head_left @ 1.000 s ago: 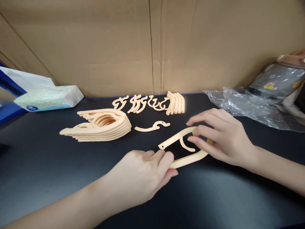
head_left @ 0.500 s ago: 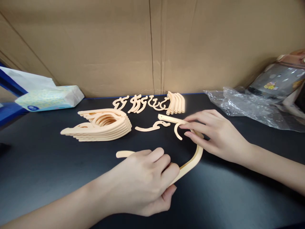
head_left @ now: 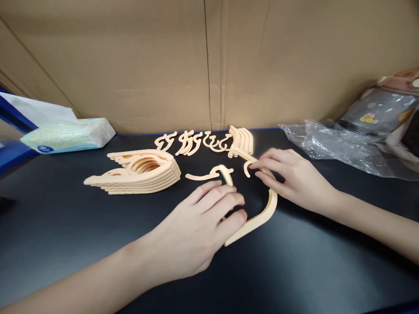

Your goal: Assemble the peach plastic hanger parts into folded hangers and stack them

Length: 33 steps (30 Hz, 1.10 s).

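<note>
My right hand (head_left: pixel 288 176) pinches a cream plastic folding hanger (head_left: pixel 269 207) near its small curved hook (head_left: pixel 246 169). One arm of this hanger curves down toward my left hand, and its other end points up to the left. My left hand (head_left: pixel 204 226) is closed with curled fingers around a cream hanger piece (head_left: pixel 225 175), whose rounded end sticks up past the fingertips. The rest of that piece is hidden by the hand. Just beyond it, a loose hook piece (head_left: pixel 199 177) lies flat on the black table.
Left of my hands sits a stack of folded cream hangers (head_left: pixel 140 174). At the back lie several hook pieces (head_left: pixel 188 141) and a row of hanger arms (head_left: pixel 242 140). A tissue pack (head_left: pixel 68 135) stands far left; clear plastic wrap (head_left: pixel 327 141) and a transparent bag (head_left: pixel 376 109) are at right.
My left hand has turned, so the piece in it swung from pointing left to pointing up and away. The hanger in my right hand has shifted slightly farther from me.
</note>
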Tool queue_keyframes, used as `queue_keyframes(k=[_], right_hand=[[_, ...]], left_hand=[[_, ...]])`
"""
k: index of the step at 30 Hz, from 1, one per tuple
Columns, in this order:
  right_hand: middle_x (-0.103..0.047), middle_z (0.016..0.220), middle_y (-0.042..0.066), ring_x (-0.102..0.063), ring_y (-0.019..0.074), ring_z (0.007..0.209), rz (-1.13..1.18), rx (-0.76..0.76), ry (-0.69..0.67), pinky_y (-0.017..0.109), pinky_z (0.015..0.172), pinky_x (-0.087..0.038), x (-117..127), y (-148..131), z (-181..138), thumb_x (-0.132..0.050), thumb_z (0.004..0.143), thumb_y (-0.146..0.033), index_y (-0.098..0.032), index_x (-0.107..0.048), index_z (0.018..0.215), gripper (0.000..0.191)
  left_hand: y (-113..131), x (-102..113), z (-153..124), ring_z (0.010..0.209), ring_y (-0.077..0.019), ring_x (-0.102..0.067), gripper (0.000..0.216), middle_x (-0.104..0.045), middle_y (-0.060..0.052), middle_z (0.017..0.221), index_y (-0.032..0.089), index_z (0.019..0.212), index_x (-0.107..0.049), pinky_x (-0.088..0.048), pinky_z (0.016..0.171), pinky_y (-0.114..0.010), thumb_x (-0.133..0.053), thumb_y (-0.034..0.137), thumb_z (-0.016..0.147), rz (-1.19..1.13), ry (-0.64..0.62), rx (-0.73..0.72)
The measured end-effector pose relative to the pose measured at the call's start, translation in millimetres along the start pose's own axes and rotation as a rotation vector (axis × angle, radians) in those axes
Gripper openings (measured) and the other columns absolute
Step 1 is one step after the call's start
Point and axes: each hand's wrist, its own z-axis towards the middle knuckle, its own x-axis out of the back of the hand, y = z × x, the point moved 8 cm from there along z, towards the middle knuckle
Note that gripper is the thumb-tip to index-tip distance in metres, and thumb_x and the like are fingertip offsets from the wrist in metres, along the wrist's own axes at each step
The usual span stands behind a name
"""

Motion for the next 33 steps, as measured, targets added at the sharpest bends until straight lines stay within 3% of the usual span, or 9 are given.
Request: queue_keyframes(k=[3, 7, 12, 15, 18, 24, 33], right_hand=[[-0.062, 0.097, 0.006, -0.059, 0.0207, 0.084, -0.009, -0.019, -0.016, 0.039, 0.081, -0.044, -0.4, 0.4, -0.1, -0.049, 0.094, -0.023, -0.020, -0.065, 0.110, 0.022], [-0.061, 0.094, 0.005, -0.058, 0.0202, 0.083, -0.017, -0.038, -0.040, 0.039, 0.081, -0.043, -1.5, 0.6, -0.1, -0.049, 0.094, -0.023, -0.022, -0.064, 0.111, 0.022], [-0.061, 0.092, 0.004, -0.058, 0.0196, 0.082, -0.028, -0.046, -0.029, 0.038, 0.082, -0.042, -1.0, 0.9, 0.0, -0.049, 0.094, -0.024, -0.022, -0.064, 0.110, 0.021], [-0.061, 0.092, 0.004, -0.058, 0.0197, 0.083, -0.032, -0.053, -0.035, 0.038, 0.083, -0.042, -1.6, 1.1, -0.1, -0.050, 0.094, -0.025, -0.021, -0.064, 0.109, 0.021], [-0.061, 0.093, 0.005, -0.058, 0.0196, 0.083, -0.038, -0.058, -0.043, 0.038, 0.083, -0.041, -2.5, 1.4, -0.4, -0.050, 0.095, -0.026, -0.021, -0.064, 0.109, 0.021], [-0.062, 0.096, 0.005, -0.058, 0.0201, 0.086, -0.033, -0.036, -0.046, 0.038, 0.084, -0.042, -3.9, 1.6, -0.7, -0.050, 0.095, -0.027, -0.021, -0.063, 0.109, 0.020], [-0.059, 0.096, 0.007, -0.057, 0.0181, 0.084, 0.075, 0.199, -0.165, 0.035, 0.080, -0.042, -8.1, -20.4, -1.2, -0.043, 0.098, -0.024, -0.018, -0.059, 0.109, 0.020]], left_hand=[[-8.5, -5.5, -2.8, 0.130, -0.0287, -0.036, 0.041, -0.051, -0.011, 0.133, 0.012, 0.120, -0.054, -0.031, 0.108, -0.041, -0.043, 0.002, 0.081, -0.032, -0.016, 0.094], [-10.7, -11.2, -4.2, 0.130, -0.0286, -0.038, 0.037, -0.049, -0.013, 0.136, 0.011, 0.118, -0.056, -0.035, 0.106, -0.041, -0.042, 0.003, 0.085, -0.084, -0.045, 0.119], [-11.4, -6.1, -3.1, 0.112, -0.0245, -0.051, 0.024, -0.059, -0.010, 0.119, 0.012, 0.115, -0.057, -0.042, 0.093, -0.037, -0.043, 0.021, 0.097, -0.164, 0.013, 0.130], [-11.1, -4.4, -2.9, 0.097, -0.0235, -0.055, 0.034, -0.062, -0.009, 0.106, 0.012, 0.114, -0.056, -0.043, 0.081, -0.036, -0.051, 0.040, 0.095, -0.212, 0.032, 0.123], [-11.1, -5.2, -3.0, 0.089, -0.0233, -0.055, 0.043, -0.062, -0.008, 0.101, 0.012, 0.114, -0.055, -0.041, 0.073, -0.036, -0.056, 0.047, 0.090, -0.216, 0.026, 0.118], [-11.9, -7.4, -1.6, 0.083, -0.0216, -0.053, 0.028, -0.061, -0.006, 0.095, 0.012, 0.111, -0.058, -0.039, 0.070, -0.035, -0.057, 0.029, 0.089, -0.210, -0.007, 0.143], [-20.3, -7.3, -1.8, 0.092, -0.0206, -0.056, 0.018, -0.063, -0.006, 0.102, 0.015, 0.107, -0.058, -0.043, 0.078, -0.034, -0.048, 0.016, 0.092, -0.209, 0.011, 0.219]])
